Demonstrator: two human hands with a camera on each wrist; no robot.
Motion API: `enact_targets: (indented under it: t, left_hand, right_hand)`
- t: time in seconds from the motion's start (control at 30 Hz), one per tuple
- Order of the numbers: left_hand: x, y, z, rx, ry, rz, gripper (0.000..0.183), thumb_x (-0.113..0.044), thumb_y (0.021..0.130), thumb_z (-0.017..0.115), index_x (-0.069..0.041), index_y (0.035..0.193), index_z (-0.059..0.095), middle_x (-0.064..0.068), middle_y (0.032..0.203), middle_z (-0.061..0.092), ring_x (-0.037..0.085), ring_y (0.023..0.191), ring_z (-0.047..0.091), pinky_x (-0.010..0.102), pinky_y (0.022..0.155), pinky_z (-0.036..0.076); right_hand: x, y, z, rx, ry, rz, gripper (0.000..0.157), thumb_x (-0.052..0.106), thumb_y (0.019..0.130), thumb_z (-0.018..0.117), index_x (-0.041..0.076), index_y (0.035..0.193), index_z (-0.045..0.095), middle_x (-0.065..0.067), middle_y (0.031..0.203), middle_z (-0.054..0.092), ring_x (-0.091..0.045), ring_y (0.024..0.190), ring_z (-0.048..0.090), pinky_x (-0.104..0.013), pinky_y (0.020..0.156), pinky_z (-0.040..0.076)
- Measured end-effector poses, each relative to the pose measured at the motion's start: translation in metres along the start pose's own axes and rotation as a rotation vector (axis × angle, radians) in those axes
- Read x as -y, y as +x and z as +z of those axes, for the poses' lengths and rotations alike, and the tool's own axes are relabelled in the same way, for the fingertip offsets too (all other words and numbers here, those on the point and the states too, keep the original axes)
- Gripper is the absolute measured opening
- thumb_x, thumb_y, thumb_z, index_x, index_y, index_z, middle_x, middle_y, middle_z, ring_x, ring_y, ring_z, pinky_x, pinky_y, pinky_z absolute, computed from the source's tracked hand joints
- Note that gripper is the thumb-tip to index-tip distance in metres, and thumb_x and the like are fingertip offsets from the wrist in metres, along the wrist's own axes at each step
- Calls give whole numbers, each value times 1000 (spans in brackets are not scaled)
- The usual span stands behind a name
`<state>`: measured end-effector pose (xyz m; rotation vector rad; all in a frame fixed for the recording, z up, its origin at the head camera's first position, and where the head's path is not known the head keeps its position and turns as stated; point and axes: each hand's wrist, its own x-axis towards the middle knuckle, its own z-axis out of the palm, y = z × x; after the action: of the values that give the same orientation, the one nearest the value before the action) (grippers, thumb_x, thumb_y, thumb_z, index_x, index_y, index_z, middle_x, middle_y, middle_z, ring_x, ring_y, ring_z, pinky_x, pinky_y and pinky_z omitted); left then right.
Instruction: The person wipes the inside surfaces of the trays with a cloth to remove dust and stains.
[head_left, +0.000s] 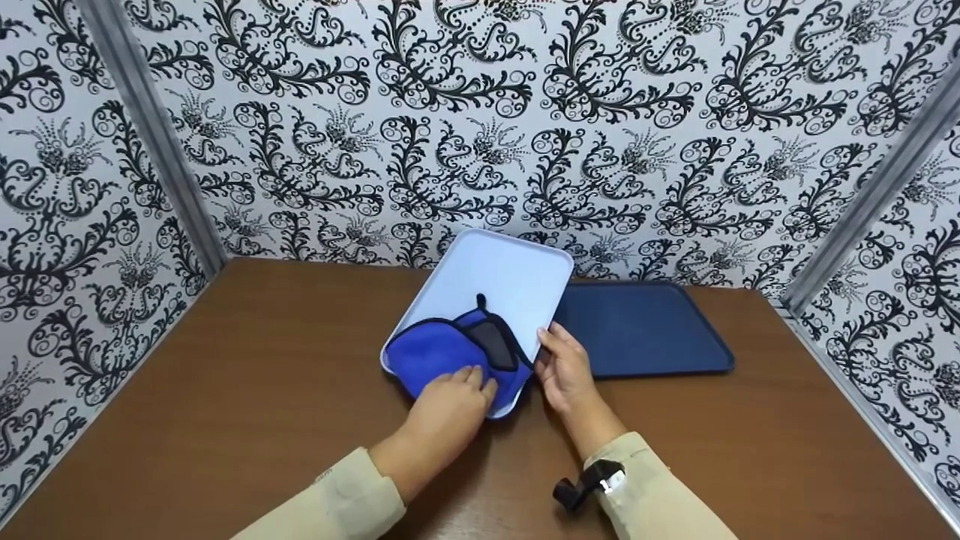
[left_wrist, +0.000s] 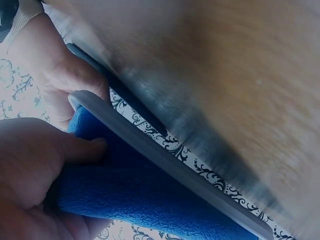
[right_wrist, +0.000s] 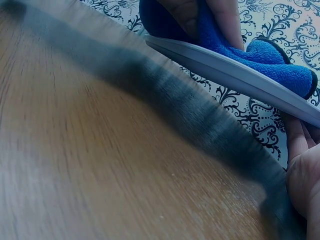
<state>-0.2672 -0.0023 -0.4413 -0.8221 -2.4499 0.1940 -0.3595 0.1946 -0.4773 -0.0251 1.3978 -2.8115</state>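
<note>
A light-coloured tray (head_left: 510,270) is held tilted above the table, its lower end toward me. Bunched over its lower part lies a blue microfibre cleaning cloth (head_left: 431,349) with black edging, a dark mesh patch and a small black loop. My left hand (head_left: 450,409) grips the cloth against the tray; in the left wrist view, the thumb presses on a thick blue fold (left_wrist: 135,195). At the tray's right edge, my right hand (head_left: 566,371) holds on with the thumb at the rim and the other fingers underneath, partly hidden.
A dark blue tray (head_left: 637,330) lies flat on the brown wooden table (head_left: 262,390), behind and right of my right hand. Patterned wall panels (head_left: 465,150) enclose the back and both sides. A black wrist mount (head_left: 589,484) sits on the right sleeve.
</note>
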Motion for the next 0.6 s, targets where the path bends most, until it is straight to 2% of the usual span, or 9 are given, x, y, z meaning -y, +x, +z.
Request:
enact_targets:
  t: [0.23,0.4,0.6]
  left_hand:
    - [5,-4,-5,59,26,56,23,-11,97,66,-17,116,78,6,121,77,19,110,72,31,88,61]
    - [9,-8,-5,62,41,57,24,-11,95,66,-18,114,79,5,120,77,19,110,72,31,88,60]
    - [16,-12,-6,109,28,42,26,-9,95,65,-18,115,79,6,122,76,20,112,71,32,90,60]
  right_hand:
    - [0,1,1,-13,4,4,51,0,105,47,-13,152,32,0,98,76,-10,87,74,-23,77,61]
    - [0,1,0,-19,8,5,51,-1,105,47,-14,152,32,-1,97,76,-10,86,74,-23,77,62]
    - [0,0,-1,-42,11,6,49,-2,105,46,-14,151,33,-1,94,75,-11,82,74,-24,74,63]
